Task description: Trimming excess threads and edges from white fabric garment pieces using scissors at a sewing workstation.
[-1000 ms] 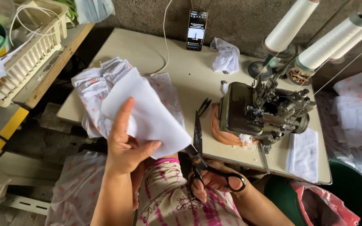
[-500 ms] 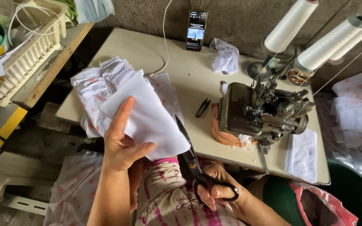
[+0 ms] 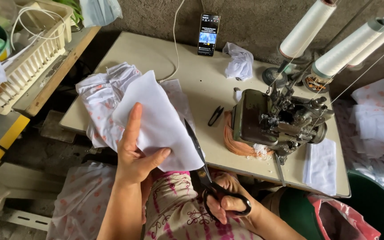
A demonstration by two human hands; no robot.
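Best done with the left hand (image 3: 135,156) pinching the white cloth piece (image 3: 158,122) taut above the desk (image 3: 156,58) edge, the right hand (image 3: 227,202) clasped through the black scissors (image 3: 205,171), blades tight along the cloth's right edge, thumb kept clear.

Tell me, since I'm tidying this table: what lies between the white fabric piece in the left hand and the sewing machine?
In the head view, small black thread snips lie on the table between the white fabric piece and the sewing machine.
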